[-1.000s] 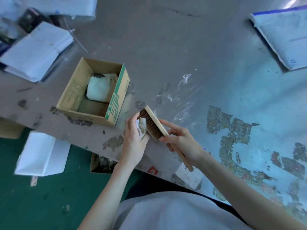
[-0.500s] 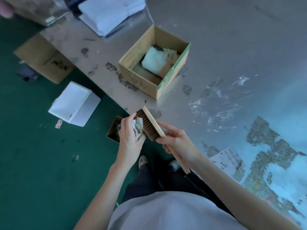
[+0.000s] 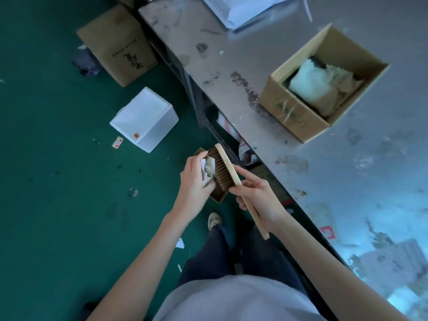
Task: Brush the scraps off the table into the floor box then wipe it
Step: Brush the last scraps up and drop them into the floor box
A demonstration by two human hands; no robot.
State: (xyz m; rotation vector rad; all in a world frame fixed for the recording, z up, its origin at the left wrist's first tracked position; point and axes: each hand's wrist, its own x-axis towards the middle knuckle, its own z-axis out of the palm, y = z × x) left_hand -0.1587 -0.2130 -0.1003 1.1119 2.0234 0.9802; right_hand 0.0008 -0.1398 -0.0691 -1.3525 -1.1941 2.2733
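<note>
My right hand [image 3: 259, 200] grips the wooden handle of a hand brush [image 3: 225, 164], bristles facing left. Crumpled paper scraps [image 3: 208, 170] are pressed against those bristles by my left hand [image 3: 196, 181]. Both hands hover off the table's edge, over a small brown floor box [image 3: 218, 195] that they mostly hide. The grey worn table [image 3: 231, 54] runs along the right side.
An open cardboard box [image 3: 298, 112] with white wadding and brown paper stands on the table. White envelopes [image 3: 240, 10] lie at the far end. On the green floor [image 3: 58, 181] stand a white box [image 3: 146, 119] and a large brown carton [image 3: 120, 45]. My shoe [image 3: 214, 220] is below the floor box.
The view has swung left and down from the table to the floor. Both hands, with brush and scraps, have moved off the table edge to above the floor box.
</note>
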